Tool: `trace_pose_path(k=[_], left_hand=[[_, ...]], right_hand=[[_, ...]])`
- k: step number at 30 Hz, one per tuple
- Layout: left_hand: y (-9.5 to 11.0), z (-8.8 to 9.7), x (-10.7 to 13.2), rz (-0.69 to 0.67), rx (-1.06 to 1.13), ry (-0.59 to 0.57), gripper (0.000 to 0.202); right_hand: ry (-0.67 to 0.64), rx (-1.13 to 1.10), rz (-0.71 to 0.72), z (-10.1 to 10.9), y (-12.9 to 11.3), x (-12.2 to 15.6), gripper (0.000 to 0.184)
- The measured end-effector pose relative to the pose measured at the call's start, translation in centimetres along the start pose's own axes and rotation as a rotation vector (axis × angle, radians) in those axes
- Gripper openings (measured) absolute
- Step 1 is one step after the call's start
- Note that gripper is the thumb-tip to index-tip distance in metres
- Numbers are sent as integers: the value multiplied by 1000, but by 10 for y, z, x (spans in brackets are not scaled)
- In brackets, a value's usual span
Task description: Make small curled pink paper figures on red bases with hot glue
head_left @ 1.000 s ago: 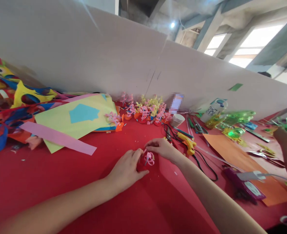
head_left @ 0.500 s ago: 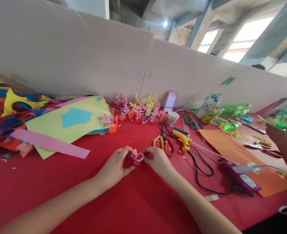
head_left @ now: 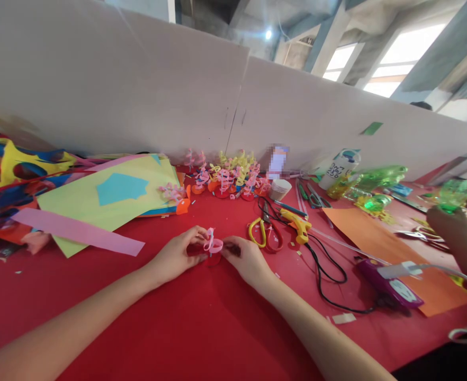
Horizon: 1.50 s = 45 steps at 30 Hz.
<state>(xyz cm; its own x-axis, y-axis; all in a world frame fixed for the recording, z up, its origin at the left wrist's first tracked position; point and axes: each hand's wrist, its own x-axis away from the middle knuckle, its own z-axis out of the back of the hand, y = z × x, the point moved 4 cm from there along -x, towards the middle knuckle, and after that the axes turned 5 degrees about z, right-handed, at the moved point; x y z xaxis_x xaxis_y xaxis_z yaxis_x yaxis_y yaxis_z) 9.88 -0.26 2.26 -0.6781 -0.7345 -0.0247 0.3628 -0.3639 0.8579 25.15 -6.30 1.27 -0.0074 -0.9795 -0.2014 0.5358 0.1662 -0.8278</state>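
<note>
Over the red table in front of me is a small pink curled-paper ornament (head_left: pixel 213 245), its loops upright above a red round base. My left hand (head_left: pixel 177 255) has thumb and fingers closed at its left side. From the right, my right hand (head_left: pixel 248 260) reaches its bent fingers to the ornament's right edge. Both fingertips are partly hidden, so the exact contact is hard to see. Behind stand several similar ornaments (head_left: pixel 224 181) in pink and yellow. Scissors (head_left: pixel 266 233) with yellow and red handles lie beyond my right hand.
A yellow glue gun (head_left: pixel 299 226) with a black cord lies at right, near a purple power strip (head_left: pixel 400 291) and an orange sheet (head_left: pixel 436 288). Left are a yellow-green sheet (head_left: pixel 74 211) and pink strip (head_left: pixel 78 233). Another person's hand (head_left: pixel 450 227) holds a green bottle piece.
My hands and the pink ornament have moved slightly left and away from me. The red base now shows beneath the loops. The other person's hand has shifted slightly left.
</note>
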Motion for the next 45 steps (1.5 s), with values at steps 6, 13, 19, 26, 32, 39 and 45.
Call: trace_pose_path(k=[6, 13, 19, 26, 32, 39, 45], left_hand=[[0, 1, -1, -9, 28, 8, 24], [-3, 0, -2, -11, 47, -10, 23], [1, 4, -2, 16, -190, 34, 21], [-1, 4, -3, -98, -235, 7, 14], [-1, 2, -4, -138, -236, 19, 14], [-3, 2, -4, -125, -229, 66, 14], [-4, 1, -3, -133, -194, 78, 13]], right_hand=[[-32, 60, 35, -1, 0, 1, 15], [11, 160, 85, 1, -6, 1, 13], [-10, 103, 69, 0, -3, -1, 13], [11, 142, 91, -2, -5, -2, 15], [44, 159, 54, -1, -3, -2, 12], [105, 218, 76, 4, -6, 0, 8], [95, 242, 94, 4, -8, 3, 7]])
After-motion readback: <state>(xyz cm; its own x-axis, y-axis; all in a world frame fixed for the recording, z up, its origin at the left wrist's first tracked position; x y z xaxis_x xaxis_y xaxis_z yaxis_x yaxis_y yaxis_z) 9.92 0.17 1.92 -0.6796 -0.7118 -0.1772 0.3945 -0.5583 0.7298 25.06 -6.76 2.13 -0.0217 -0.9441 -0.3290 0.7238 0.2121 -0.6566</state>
